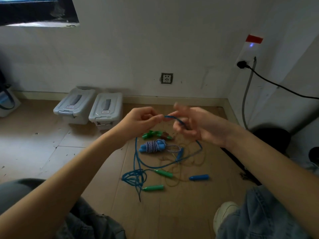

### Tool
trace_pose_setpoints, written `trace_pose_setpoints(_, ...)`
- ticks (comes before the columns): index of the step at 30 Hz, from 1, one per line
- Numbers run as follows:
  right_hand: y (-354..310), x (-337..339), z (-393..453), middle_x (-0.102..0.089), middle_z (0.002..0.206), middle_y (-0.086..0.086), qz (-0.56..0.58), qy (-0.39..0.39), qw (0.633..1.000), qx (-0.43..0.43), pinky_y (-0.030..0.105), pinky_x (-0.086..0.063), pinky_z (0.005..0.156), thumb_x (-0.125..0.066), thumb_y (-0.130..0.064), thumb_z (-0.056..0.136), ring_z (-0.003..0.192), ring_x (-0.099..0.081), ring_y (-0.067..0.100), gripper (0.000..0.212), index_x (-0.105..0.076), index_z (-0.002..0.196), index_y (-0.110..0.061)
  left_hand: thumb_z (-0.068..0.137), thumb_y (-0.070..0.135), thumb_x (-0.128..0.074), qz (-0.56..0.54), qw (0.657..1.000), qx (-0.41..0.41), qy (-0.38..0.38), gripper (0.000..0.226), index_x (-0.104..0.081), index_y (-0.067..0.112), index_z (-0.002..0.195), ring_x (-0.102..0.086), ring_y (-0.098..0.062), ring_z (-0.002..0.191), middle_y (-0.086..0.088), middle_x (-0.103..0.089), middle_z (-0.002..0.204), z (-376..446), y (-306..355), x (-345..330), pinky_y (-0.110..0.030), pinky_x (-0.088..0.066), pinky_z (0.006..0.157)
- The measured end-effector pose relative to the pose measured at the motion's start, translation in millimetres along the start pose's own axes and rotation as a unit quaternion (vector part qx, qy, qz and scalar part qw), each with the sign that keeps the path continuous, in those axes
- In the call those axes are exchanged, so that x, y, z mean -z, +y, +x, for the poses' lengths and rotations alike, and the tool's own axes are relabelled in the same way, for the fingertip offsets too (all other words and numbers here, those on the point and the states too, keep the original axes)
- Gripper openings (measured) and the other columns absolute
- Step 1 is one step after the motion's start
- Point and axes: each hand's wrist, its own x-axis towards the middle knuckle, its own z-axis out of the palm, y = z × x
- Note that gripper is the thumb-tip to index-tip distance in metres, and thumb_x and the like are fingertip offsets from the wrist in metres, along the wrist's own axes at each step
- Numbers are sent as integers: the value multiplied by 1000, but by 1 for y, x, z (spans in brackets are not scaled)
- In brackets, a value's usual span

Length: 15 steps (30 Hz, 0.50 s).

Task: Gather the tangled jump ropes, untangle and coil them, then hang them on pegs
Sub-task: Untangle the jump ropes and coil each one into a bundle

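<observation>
Head view: left hand (143,118) pinches blue rope (174,119), right hand (195,125) curls fingers round it, lifted to pull slack from the tangle (134,177) on the floor (181,213). One striped rope (153,146) already coiled.

Room interior, dim. Pale plastered wall (155,40), scuffed, with cream skirting board (172,99) along its foot. Light wood-plank floor (34,144), littered with small dark specks. Dark-framed window (34,11) at upper left. Recessed white wall socket (166,78), centre. White power strip (248,49) fixed upright at right (blue indicator lit, red tape at its top), with black plug and cable (276,85) attached. Two grey lidded plastic storage boxes (89,107), side by side against the skirting.
</observation>
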Motion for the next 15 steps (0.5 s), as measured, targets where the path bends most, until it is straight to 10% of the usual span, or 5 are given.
trace_pose_setpoints(5, -8, 29, 3, -38, 41, -9, 206, 208, 945, 145, 14, -22, 30, -41, -17, 97, 31, -27, 1, 24, -59, 85, -6, 94, 27, -46, 256, 943, 106, -186, 19, -56, 17, 82, -53, 2, 44, 3, -66, 69, -13, -38, -12, -11, -41, 45)
trace_pose_setpoints(8, 6, 38, 4, -53, 58, -3, -1, 301, 952, 56, 14, -32, 37, -44, -17, 98, 35, -40, 2, 23, -62, 92, -4, 98, 28, -37, 255, 935, 181, -170, 31, -56, 12, 80, -47, 1, 40, 3, -61, 64, -16, -45, -13, -11, -39, 43)
trace_pose_setpoints(11, 26, 25, 5, -57, 120, 9, -447, 201, 867, -91, 22, -45, 80, -58, -21, 90, 96, -60, 5, 46, -44, 133, -9, 98, 29, -34, 104, 979, 147, -91, 39, -55, 11, 70, -37, 0, 31, 7, -51, 43, -10, -19, -12, -10, -29, 35)
trace_pose_setpoints(13, 24, 12, 4, -37, 145, 1, -456, 94, 884, -50, 26, -36, 100, -67, -26, 84, 129, -39, 13, 69, -30, 142, -24, 97, 29, -38, 73, 986, 102, -109, 38, -56, 13, 68, -34, 0, 32, 9, -47, 39, -8, -3, -16, -10, -27, 34)
trace_pose_setpoints(15, 19, 1, 3, -56, 131, -3, -334, -13, 942, -15, 20, -43, 93, -68, -22, 83, 118, -52, 8, 53, -46, 131, -25, 96, 26, -43, 78, 985, 75, -133, 34, -56, 15, 67, -33, 0, 33, 11, -45, 40, -8, 3, -21, -11, -27, 34)
